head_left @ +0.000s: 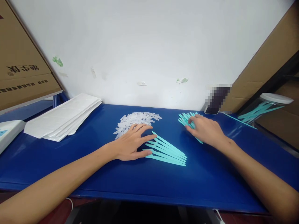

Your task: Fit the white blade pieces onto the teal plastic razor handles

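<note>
My left hand (130,141) lies flat on the blue table (149,180), fingers spread, its fingertips touching the near ends of several turquoise plastic sticks (168,151) fanned out in a row. Just behind that hand sits a heap of small clear plastic caps (137,119). My right hand (205,129) rests palm down on a second pile of turquoise sticks (187,119) at the back right, its fingers bent over them; whether it grips one is hidden.
A stack of white plastic bags (63,116) lies at the left. Cardboard boxes (21,68) stand at both sides. A phone (216,99) leans on the wall. A clear tub with more turquoise sticks (261,110) sits far right.
</note>
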The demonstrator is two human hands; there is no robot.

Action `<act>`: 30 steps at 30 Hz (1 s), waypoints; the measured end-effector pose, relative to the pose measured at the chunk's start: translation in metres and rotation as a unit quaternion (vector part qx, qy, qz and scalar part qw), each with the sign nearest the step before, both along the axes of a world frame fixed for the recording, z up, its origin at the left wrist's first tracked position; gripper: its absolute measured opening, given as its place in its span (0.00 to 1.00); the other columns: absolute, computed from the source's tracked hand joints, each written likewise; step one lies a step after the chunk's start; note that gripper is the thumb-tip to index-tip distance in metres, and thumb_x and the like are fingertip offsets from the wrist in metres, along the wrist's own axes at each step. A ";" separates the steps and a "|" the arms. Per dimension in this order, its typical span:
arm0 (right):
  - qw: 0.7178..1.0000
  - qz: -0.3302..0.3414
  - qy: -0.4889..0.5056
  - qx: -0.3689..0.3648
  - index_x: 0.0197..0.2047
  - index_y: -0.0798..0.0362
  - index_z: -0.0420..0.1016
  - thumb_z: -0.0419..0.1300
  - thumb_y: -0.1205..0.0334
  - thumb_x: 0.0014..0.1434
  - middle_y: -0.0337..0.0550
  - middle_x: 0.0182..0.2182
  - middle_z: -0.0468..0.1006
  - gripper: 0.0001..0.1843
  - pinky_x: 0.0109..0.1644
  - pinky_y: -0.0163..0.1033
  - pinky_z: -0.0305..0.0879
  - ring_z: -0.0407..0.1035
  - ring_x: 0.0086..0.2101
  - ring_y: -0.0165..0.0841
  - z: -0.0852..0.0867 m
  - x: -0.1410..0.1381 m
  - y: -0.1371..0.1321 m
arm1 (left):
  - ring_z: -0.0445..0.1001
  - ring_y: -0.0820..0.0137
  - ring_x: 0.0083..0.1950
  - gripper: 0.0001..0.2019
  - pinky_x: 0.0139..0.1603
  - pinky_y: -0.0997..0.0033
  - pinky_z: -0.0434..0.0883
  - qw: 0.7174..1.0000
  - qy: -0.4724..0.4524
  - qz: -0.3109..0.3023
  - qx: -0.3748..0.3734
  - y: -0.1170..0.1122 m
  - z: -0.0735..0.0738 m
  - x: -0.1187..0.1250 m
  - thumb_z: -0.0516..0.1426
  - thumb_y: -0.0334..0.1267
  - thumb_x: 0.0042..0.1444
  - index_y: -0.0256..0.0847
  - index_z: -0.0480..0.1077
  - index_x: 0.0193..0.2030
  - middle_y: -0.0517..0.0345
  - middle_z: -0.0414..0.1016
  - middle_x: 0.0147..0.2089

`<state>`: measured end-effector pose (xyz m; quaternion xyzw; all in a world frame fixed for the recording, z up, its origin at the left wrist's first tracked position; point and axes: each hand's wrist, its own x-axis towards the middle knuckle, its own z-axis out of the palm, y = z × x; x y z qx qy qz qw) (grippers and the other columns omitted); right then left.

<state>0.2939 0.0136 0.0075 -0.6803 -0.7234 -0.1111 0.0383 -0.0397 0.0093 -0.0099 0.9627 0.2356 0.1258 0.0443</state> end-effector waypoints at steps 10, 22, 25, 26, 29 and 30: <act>0.997 -0.007 -0.008 -0.073 0.40 0.49 0.80 0.53 0.53 0.65 0.48 0.44 0.79 0.15 0.33 0.41 0.57 0.73 0.41 0.43 -0.008 0.005 0.004 | 0.55 0.45 0.70 0.28 0.65 0.37 0.59 1.000 -0.013 0.014 -0.013 0.001 0.003 -0.001 0.51 0.55 0.67 0.50 0.60 0.70 0.45 0.57 0.71; 0.993 0.000 -0.103 -0.054 0.38 0.55 0.73 0.48 0.60 0.69 0.50 0.40 0.78 0.14 0.27 0.39 0.44 0.73 0.32 0.38 -0.007 -0.013 -0.006 | 0.53 0.47 0.71 0.27 0.66 0.38 0.58 1.000 -0.007 0.020 -0.016 0.001 0.004 -0.001 0.50 0.54 0.69 0.49 0.59 0.71 0.44 0.56 0.72; 0.997 0.033 -0.053 -0.034 0.40 0.54 0.72 0.49 0.59 0.69 0.49 0.41 0.78 0.13 0.29 0.39 0.47 0.72 0.32 0.37 -0.007 -0.023 -0.012 | 0.53 0.47 0.71 0.27 0.66 0.39 0.58 1.000 -0.017 0.024 -0.009 0.002 0.003 -0.001 0.50 0.54 0.69 0.49 0.59 0.71 0.43 0.56 0.72; 0.998 0.057 -0.019 -0.029 0.40 0.53 0.72 0.49 0.58 0.69 0.48 0.40 0.78 0.13 0.29 0.39 0.50 0.72 0.32 0.36 -0.008 -0.027 -0.015 | 0.54 0.47 0.71 0.27 0.66 0.39 0.58 0.999 -0.020 0.025 -0.008 0.002 0.003 -0.001 0.50 0.54 0.69 0.49 0.59 0.71 0.43 0.56 0.72; 0.984 0.139 0.095 -0.055 0.39 0.51 0.72 0.49 0.56 0.68 0.44 0.35 0.78 0.13 0.31 0.38 0.55 0.70 0.31 0.35 -0.012 -0.040 -0.020 | 0.54 0.48 0.71 0.27 0.65 0.39 0.59 0.999 -0.023 0.025 -0.007 0.002 0.003 -0.001 0.49 0.54 0.69 0.49 0.59 0.71 0.43 0.56 0.71; 0.977 0.157 0.125 -0.071 0.39 0.51 0.72 0.50 0.55 0.68 0.43 0.33 0.77 0.13 0.31 0.38 0.55 0.69 0.30 0.34 -0.014 -0.043 -0.022 | 0.54 0.48 0.71 0.27 0.65 0.39 0.59 0.999 -0.025 0.026 -0.007 0.002 0.002 0.000 0.49 0.54 0.69 0.49 0.59 0.71 0.43 0.56 0.71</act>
